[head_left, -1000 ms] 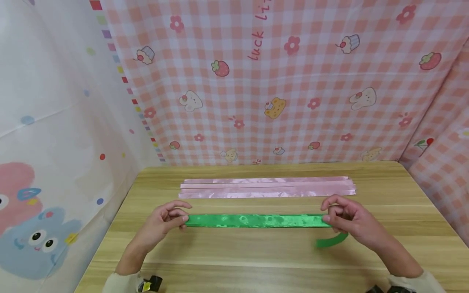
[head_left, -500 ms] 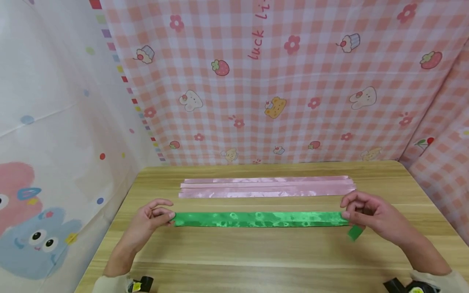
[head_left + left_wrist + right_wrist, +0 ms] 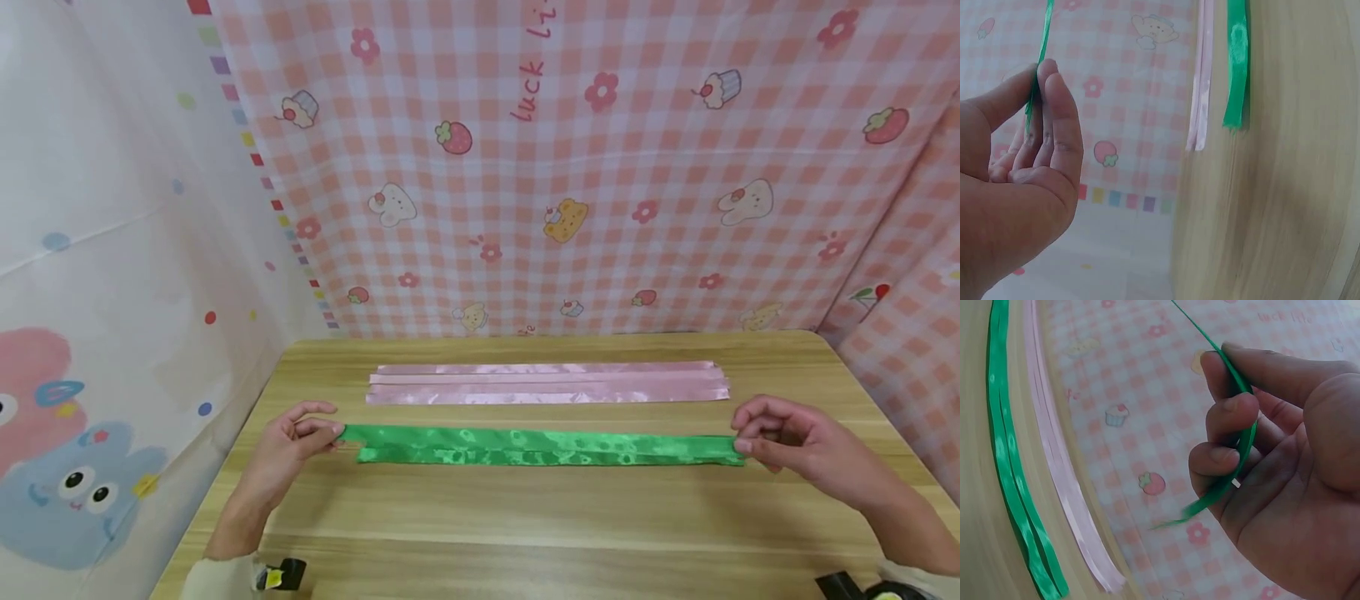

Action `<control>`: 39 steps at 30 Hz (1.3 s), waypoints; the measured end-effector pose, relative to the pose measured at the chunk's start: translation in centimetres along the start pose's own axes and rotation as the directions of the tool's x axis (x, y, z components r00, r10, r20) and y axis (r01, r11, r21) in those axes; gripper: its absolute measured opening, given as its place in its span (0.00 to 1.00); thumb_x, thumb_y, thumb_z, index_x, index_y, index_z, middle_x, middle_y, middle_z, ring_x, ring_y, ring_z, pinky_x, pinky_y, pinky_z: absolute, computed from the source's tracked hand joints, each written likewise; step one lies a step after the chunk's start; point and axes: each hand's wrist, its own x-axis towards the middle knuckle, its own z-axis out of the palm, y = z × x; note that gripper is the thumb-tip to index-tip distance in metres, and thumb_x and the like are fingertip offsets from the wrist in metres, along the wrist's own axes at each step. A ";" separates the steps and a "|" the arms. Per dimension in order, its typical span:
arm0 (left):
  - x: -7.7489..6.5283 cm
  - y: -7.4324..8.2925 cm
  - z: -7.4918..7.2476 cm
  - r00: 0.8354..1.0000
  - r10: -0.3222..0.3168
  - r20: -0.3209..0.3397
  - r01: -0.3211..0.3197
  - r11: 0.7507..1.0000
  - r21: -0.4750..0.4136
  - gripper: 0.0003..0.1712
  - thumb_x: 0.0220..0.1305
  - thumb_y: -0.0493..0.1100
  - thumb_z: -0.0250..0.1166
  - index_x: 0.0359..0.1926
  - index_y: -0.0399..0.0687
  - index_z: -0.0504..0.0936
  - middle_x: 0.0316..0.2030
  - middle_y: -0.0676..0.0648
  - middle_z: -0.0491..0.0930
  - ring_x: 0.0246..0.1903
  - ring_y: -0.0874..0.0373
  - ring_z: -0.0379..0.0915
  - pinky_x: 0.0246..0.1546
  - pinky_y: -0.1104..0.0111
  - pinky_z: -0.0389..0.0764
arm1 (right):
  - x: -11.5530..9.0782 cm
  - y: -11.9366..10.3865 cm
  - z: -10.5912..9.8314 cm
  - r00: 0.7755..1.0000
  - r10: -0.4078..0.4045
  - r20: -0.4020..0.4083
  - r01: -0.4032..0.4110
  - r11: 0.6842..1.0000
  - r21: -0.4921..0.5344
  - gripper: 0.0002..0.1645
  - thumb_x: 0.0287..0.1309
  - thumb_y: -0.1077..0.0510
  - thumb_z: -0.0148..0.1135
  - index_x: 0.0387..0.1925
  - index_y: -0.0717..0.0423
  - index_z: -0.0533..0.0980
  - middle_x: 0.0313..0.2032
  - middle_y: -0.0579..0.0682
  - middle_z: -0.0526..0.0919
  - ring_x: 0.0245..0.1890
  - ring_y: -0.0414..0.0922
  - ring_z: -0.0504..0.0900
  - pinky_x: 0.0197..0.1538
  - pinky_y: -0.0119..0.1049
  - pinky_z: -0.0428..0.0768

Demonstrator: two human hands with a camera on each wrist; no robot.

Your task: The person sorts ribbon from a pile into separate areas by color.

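A shiny green ribbon point(image 3: 367, 434) stretches between the two hands, raised over the table. The left hand point(image 3: 288, 450) pinches one end between thumb and fingertips. At the other side the right hand point(image 3: 813, 454) pinches it between thumb and index finger. In the right wrist view, the ribbon's tail point(image 3: 1246, 447) runs down behind the curled fingers, its tip showing below them. Beneath the raised ribbon, green ribbons point(image 3: 1004, 450) lie side by side on the wood, partly covered by it in the head view.
Several pale pink ribbons point(image 3: 547, 387) lie in a row behind the green ones on the wooden table point(image 3: 525, 525). A pink checked cloth point(image 3: 480, 183) hangs at the back, and a white printed cloth point(image 3: 135, 275) at the left.
Both hands have moved apart, the right one farther, drawing the green ribbon out longer. Its loose tail below the right hand no longer shows in the head view. The pink ribbons stay put.
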 end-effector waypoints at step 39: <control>-0.7 -4.9 -0.9 0.962 -0.268 -0.050 0.272 0.942 0.197 0.26 0.65 0.38 0.67 0.59 0.31 0.71 0.40 0.44 0.87 0.38 0.57 0.83 0.41 0.67 0.83 | -4.4 8.4 -1.4 0.947 0.280 -0.159 -0.283 0.959 0.005 0.09 0.67 0.71 0.54 0.43 0.57 0.72 0.29 0.42 0.83 0.22 0.37 0.73 0.20 0.43 0.66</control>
